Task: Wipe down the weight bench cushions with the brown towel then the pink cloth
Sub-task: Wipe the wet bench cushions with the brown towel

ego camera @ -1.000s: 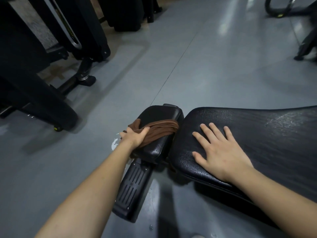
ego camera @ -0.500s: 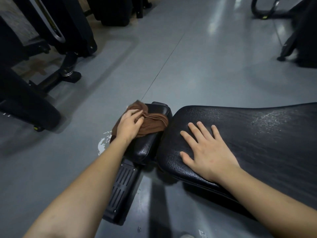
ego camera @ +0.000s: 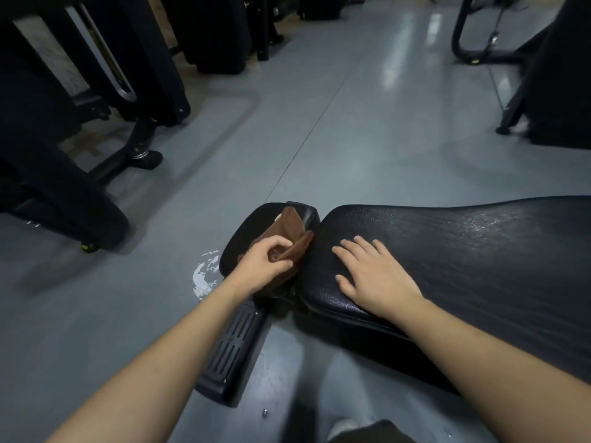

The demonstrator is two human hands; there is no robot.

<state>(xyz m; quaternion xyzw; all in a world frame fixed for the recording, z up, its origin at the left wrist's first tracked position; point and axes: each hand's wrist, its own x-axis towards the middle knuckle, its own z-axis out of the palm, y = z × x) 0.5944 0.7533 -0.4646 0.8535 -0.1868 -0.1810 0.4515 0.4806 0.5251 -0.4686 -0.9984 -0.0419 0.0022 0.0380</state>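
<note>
From the head view, the left hand (ego camera: 267, 262) grips the brown towel (ego camera: 289, 233) in a bunch, fingers and thumb curled round its near folds, on the small seat cushion (ego camera: 243, 231) at the left end of the weight bench. A second ago the towel lay stretched flat across the cushion's near edge under that hand; since then it has been swept up toward the far side and gathered back into a crumpled wad near the gap between the two pads. That suggests one wiping pass over this small cushion is ending and the cloth is being regathered for another stroke.

The right hand (ego camera: 372, 274) lies flat with straight, spread fingers on the left end of the long back cushion (ego camera: 463, 251), holding nothing, as it did before; it seems to steady the person. To the far right that pad shows a faint sheen, possibly damp. The pink cloth is not in view, so the second half of the task looks unstarted.
</note>
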